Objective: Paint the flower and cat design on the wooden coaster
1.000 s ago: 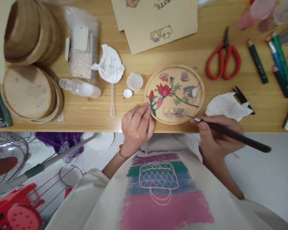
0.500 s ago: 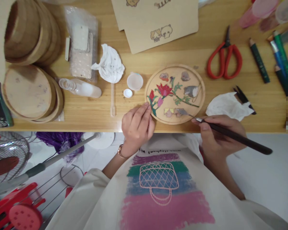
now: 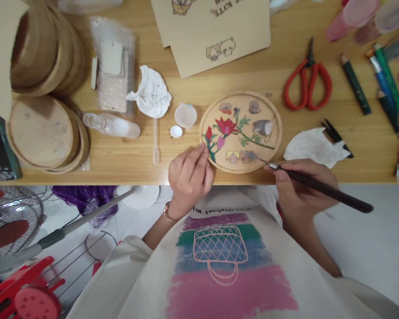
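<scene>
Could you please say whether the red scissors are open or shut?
Apparently shut: the red scissors show dark blades narrowing to one tip.

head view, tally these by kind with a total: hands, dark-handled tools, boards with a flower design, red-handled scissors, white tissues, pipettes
Hands: 2 (left hand, right hand)
Dark-handled tool: 1
Board with a flower design: 1
Red-handled scissors: 1
White tissues: 2
Pipette: 1
Total: 8

Two hands (image 3: 191,175), one held tool (image 3: 322,187), one painted board (image 3: 234,142)
</scene>
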Demonstrator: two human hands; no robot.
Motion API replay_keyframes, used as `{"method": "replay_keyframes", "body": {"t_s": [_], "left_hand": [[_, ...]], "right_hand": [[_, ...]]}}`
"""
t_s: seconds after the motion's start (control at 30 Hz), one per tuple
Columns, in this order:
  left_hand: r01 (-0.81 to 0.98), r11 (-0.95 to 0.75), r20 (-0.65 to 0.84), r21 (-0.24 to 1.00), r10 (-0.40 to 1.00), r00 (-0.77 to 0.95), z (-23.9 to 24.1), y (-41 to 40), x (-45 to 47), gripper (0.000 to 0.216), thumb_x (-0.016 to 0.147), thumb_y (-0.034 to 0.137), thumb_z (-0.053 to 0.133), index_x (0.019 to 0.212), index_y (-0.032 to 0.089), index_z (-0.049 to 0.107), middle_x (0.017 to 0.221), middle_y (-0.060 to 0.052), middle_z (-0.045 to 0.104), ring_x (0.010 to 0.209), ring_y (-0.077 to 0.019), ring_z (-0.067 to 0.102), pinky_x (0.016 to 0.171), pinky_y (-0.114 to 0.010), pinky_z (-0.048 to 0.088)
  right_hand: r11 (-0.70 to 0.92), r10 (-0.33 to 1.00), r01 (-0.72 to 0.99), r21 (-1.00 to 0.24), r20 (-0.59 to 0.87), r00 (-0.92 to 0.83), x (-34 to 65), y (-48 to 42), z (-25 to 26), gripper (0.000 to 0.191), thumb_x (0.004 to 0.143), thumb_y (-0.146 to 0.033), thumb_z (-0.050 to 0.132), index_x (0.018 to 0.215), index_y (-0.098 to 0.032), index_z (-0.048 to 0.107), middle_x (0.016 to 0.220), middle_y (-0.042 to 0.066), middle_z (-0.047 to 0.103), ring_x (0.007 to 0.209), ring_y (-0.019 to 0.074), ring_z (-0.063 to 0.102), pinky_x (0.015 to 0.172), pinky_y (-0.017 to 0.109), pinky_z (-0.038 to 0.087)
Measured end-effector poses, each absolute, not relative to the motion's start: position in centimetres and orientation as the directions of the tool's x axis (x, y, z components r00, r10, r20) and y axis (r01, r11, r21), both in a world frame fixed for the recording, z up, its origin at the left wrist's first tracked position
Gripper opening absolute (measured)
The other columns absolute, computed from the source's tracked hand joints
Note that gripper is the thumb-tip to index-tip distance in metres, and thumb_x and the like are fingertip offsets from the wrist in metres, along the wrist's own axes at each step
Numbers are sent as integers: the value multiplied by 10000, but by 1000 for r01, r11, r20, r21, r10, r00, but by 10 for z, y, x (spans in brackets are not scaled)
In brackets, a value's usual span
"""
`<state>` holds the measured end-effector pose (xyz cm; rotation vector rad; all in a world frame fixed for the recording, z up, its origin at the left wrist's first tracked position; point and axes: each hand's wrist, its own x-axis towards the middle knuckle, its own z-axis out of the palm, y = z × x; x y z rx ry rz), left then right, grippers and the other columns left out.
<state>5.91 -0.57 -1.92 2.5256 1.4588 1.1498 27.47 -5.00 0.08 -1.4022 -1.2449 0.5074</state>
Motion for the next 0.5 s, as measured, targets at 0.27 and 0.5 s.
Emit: {"method": "replay_keyframes", "body": {"t_s": [0.27, 0.5], "left_hand": [[748, -572, 598, 336, 743, 300, -18, -5, 60, 386, 828, 75, 608, 1208, 127, 653, 1102, -130, 751, 1005, -249, 695, 835, -382, 562], [743, -567, 582, 356, 756, 299, -18, -6, 59, 400, 839, 82, 609, 1233, 137, 648, 1125, -131, 745, 1020, -253, 693, 850, -389, 559]], "right_hand": [[214, 863, 375, -902, 355, 360, 275, -51, -3, 319, 747, -51, 707, 974, -275, 724, 823, -31, 696, 710, 163, 683, 619, 337, 565], [196, 873, 370, -908, 334, 356, 275, -50, 0, 322, 740, -44, 706, 969, -270, 725, 811, -32, 694, 713, 158, 683, 628, 332, 571]]}}
